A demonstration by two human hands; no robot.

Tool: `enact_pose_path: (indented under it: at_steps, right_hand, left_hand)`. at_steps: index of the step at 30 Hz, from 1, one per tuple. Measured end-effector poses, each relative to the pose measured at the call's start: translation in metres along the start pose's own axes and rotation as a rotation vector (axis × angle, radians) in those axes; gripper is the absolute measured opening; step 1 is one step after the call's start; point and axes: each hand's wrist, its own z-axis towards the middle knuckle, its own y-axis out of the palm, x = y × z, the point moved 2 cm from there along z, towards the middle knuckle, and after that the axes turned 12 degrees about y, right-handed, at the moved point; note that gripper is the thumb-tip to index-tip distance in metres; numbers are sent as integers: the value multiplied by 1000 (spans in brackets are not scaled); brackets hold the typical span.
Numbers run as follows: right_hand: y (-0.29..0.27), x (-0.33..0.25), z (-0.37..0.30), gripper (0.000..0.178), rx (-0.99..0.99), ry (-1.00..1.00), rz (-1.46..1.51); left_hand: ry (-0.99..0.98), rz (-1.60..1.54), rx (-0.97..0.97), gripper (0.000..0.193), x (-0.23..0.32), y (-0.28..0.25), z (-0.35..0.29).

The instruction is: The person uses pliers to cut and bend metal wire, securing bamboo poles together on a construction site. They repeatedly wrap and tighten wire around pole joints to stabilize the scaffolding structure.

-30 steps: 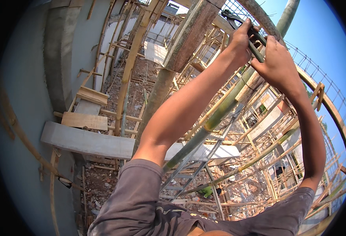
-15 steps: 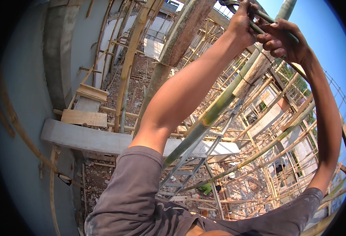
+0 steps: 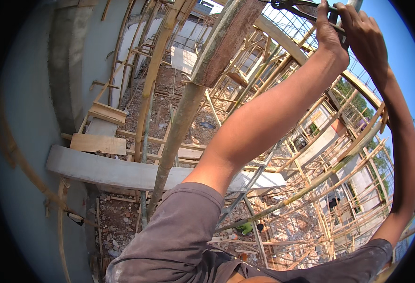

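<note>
Overhead, a pair of dark long-handled pincers (image 3: 296, 5) points left, its jaws close to the top of an upright wooden pole (image 3: 226, 42). My left hand (image 3: 329, 30) is closed around the pincers' handles. My right hand (image 3: 365, 35) is raised beside it with bent fingers on the handle ends. A thin dark wire shows near the jaws at the pole; whether the jaws grip it, I cannot tell. Behind my right hand, the tip of a green bamboo pole (image 3: 356, 4) shows; my left arm hides much of what lies behind it.
A pale concrete beam (image 3: 108, 165) crosses below, with plywood boards (image 3: 99, 143) on its left end. At left stands a grey wall (image 3: 28, 113). Bamboo scaffolding (image 3: 332, 174), a metal ladder (image 3: 238, 200) and rubble-strewn ground (image 3: 118, 226) lie below. Something green (image 3: 245, 228) is down there.
My left hand has moved right along the pincers, and the right hand has risen slightly beside it. The pincers lie flatter. My left arm now covers the bamboo pole seen before.
</note>
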Motion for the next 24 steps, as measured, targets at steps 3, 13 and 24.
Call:
enact_pose_path:
  at_steps: [3, 13, 24]
  right_hand:
    - [5, -3, -7, 59, 83, -65, 112]
    - [-2, 6, -20, 83, -1410, 528, 1683]
    - [-44, -36, -26, 43, -33, 52, -2]
  left_hand:
    - [35, -27, -88, 33, 29, -17, 28]
    - [93, 259, -357, 58, 28, -63, 32]
    - [-26, 248, -460, 39, 56, -62, 7]
